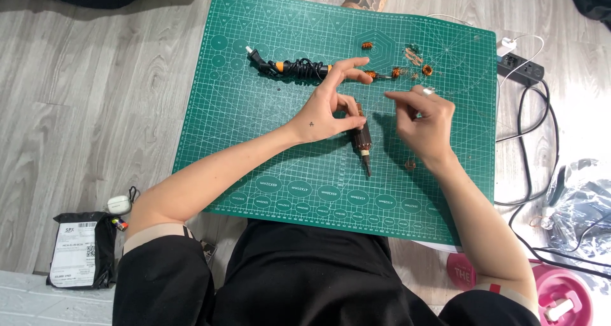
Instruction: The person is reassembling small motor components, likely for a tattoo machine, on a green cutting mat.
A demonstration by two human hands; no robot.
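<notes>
Head view looks straight down on a green cutting mat spread over grey floorboards. Near the middle of the frame the left hand pins a small motor armature against the mat, thumb and fingers closed on its upper end, shaft pointing toward the lower edge. Just right of it the right hand hovers, fingertips pinched together; whether they hold a wire I cannot tell. Above lies a soldering iron, cord wrapped round it, with copper coils scattered at upper right.
</notes>
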